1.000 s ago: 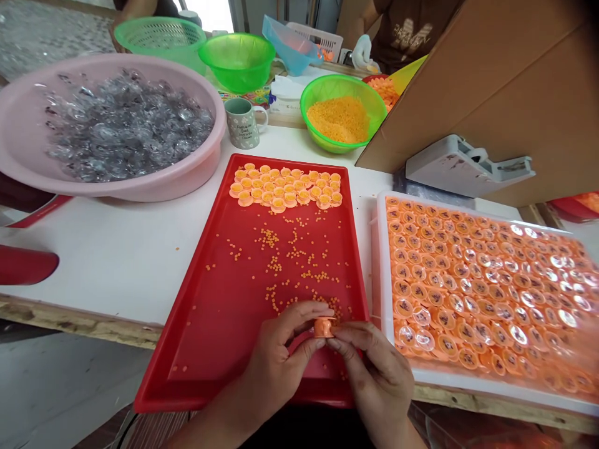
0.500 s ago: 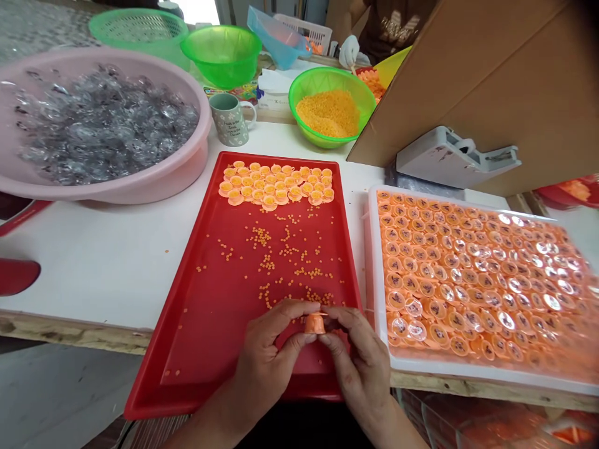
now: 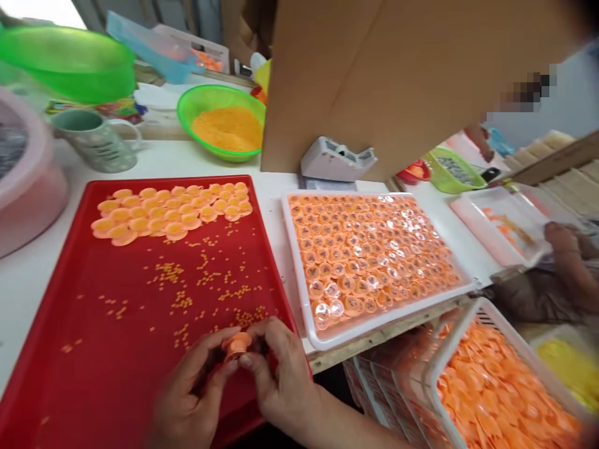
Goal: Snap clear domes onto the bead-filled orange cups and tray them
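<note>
Over the near part of the red tray point(image 3: 116, 386), my left hand point(image 3: 196, 380) and my right hand point(image 3: 281, 374) meet around a small orange cup-shaped piece point(image 3: 238, 344). Thumbs and fingers of both hands pinch it from either side. Rows of orange cups with yellow filling point(image 3: 173, 212) cover the tray's far end. Small yellow beads point(image 3: 171, 272) lie scattered across its middle. To the right, a white tray point(image 3: 299, 280) is packed with orange cups under clear, shiny covers.
A green bowl of yellow beads point(image 3: 227, 128), a mug point(image 3: 100, 143) and a pink tub point(image 3: 32, 181) stand behind and left. A cardboard panel point(image 3: 350, 81) rises behind the white tray. At right are a crate of orange pieces point(image 3: 496, 386) and another person's hand point(image 3: 561, 240).
The view has swung right, bringing the crate and another person's hand into sight. Both my hands still hold the orange piece, which now appears tilted differently.
</note>
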A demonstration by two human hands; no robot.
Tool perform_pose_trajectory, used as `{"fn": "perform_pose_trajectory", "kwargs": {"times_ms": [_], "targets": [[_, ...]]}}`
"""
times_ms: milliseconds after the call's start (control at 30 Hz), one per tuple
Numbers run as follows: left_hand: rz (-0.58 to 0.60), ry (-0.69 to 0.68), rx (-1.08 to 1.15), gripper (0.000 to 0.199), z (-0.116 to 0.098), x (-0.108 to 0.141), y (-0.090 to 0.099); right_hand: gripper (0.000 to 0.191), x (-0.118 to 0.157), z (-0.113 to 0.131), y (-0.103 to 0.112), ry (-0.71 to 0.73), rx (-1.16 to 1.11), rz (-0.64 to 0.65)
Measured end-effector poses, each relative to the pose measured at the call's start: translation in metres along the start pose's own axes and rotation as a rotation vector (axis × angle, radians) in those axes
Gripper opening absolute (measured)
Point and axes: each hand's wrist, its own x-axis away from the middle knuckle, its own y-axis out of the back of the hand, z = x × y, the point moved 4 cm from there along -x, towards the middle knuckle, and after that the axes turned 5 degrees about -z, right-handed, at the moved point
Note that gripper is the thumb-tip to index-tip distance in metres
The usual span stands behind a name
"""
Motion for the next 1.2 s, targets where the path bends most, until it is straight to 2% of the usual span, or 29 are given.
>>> {"fn": "perform_pose_trajectory", "kwargs": {"times_ms": [67, 133, 167, 267, 300, 367, 467, 533, 633, 767, 867, 1067, 1200], "targets": [[0.058, 0.006, 0.05, 0.043, -0.009, -0.002, -0.007, 0.009, 0.002, -0.004, 0.024, -0.07, -0.028, -0.061], [0.109, 0.009, 0.034, 0.058, -0.015, -0.004, -0.014, 0.016, 0.005, -0.012, 0.066, -0.17, -0.042, -0.184], [0.121, 0.0, 0.001, 0.058, -0.016, -0.006, -0.017, 0.02, 0.008, -0.019, 0.092, -0.223, -0.033, -0.274], [0.133, -0.036, -0.104, 0.032, -0.015, -0.011, -0.025, 0.03, 0.017, -0.039, 0.176, -0.352, 0.099, -0.568], [0.136, -0.056, -0.113, 0.025, -0.015, -0.013, -0.028, 0.032, 0.019, -0.046, 0.196, -0.388, 0.181, -0.591], [0.141, -0.114, -0.123, 0.019, -0.019, -0.015, -0.035, 0.032, 0.02, -0.059, 0.22, -0.439, 0.339, -0.526], [0.182, -0.251, -0.144, 0.016, -0.034, -0.013, -0.047, 0.03, 0.018, -0.071, 0.22, -0.431, 0.536, -0.394], [0.228, -0.307, -0.177, 0.017, -0.043, -0.011, -0.054, 0.03, 0.015, -0.073, 0.211, -0.38, 0.655, -0.374], [0.287, -0.315, -0.228, 0.02, -0.048, -0.011, -0.061, 0.029, 0.012, -0.072, 0.2, -0.307, 0.751, -0.352], [0.317, -0.35, -0.221, 0.019, -0.052, -0.015, -0.069, 0.029, 0.014, -0.069, 0.198, -0.207, 0.757, -0.398], [0.347, -0.469, -0.212, 0.018, -0.066, -0.016, -0.086, 0.027, 0.016, -0.068, 0.194, -0.101, 0.732, -0.416], [0.415, -0.694, -0.495, 0.021, -0.091, -0.031, -0.134, 0.008, 0.011, -0.068, 0.18, -0.015, 0.684, -0.467], [0.389, -0.805, -0.6, 0.024, -0.094, -0.042, -0.145, 0.008, 0.008, -0.069, 0.179, -0.02, 0.647, -0.487]]}}
